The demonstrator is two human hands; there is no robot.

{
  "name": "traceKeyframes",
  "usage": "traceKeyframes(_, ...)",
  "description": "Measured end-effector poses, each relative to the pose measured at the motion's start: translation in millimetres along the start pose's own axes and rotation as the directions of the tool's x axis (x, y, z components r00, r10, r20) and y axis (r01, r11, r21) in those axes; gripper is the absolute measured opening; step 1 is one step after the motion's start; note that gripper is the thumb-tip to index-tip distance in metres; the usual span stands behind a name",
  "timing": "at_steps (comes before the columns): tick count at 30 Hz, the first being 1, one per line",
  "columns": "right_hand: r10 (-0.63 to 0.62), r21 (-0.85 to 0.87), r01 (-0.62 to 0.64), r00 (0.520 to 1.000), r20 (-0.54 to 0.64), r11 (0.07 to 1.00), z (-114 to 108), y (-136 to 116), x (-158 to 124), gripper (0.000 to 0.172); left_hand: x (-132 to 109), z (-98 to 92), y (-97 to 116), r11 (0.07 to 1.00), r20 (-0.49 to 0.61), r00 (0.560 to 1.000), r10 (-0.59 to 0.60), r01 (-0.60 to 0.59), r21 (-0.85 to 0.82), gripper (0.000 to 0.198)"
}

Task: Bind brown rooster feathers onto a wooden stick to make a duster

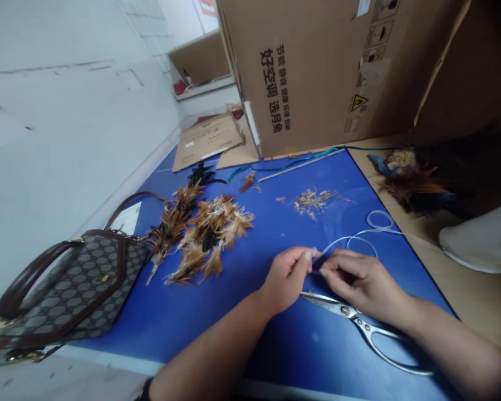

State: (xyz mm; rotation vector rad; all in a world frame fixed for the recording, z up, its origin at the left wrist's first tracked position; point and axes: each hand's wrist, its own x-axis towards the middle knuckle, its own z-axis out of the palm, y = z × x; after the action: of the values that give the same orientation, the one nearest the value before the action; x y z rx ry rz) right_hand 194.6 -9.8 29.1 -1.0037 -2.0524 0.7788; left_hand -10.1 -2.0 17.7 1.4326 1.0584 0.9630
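Observation:
My left hand (287,277) and my right hand (357,281) meet over the blue mat (275,223), fingertips pinched together on a thin white cord (361,234). The cord loops away to the right, over the mat's edge. A small dark item sits between the fingertips; I cannot make it out. Metal scissors (367,328) lie on the mat under my right wrist. A pile of brown and orange feathers (200,228) lies to the left of my hands.
A patterned handbag (67,287) stands at the mat's left edge. A big cardboard box (317,72) stands behind. Feather trimmings (313,199) lie mid-mat. More dark feathers (413,181) and a white object (484,239) sit at the right on the wooden surface.

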Motion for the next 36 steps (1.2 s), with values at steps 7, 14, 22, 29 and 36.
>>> traceKeyframes(7,0.125,0.073,-0.117,0.985,-0.120,0.990,-6.3,-7.9,3.1,0.018,-3.5,0.4,9.1,0.963,0.206,0.968,0.144,-0.185,0.197,0.027)
traceKeyframes(14,0.172,0.164,-0.153,0.979,-0.109,0.974,-6.7,-8.1,1.1,0.019,-3.6,0.8,8.3,0.988,0.187,0.980,0.074,-0.098,0.122,0.029)
traceKeyframes(22,0.077,0.074,-0.079,0.997,0.026,0.994,-12.1,-3.4,0.5,0.022,-1.7,-3.1,-0.2,0.973,0.165,0.971,-0.172,0.194,-0.123,0.035)
traceKeyframes(29,0.046,0.077,-0.045,0.999,-0.014,0.996,-9.1,-0.6,0.9,0.014,1.6,-1.8,-7.5,0.937,0.124,0.965,-0.229,0.253,-0.240,0.033)
traceKeyframes(36,0.047,0.088,-0.045,0.999,-0.016,0.995,-9.9,-1.9,1.8,0.014,0.6,-2.4,-4.4,0.936,0.170,0.961,-0.221,0.257,-0.239,0.032)
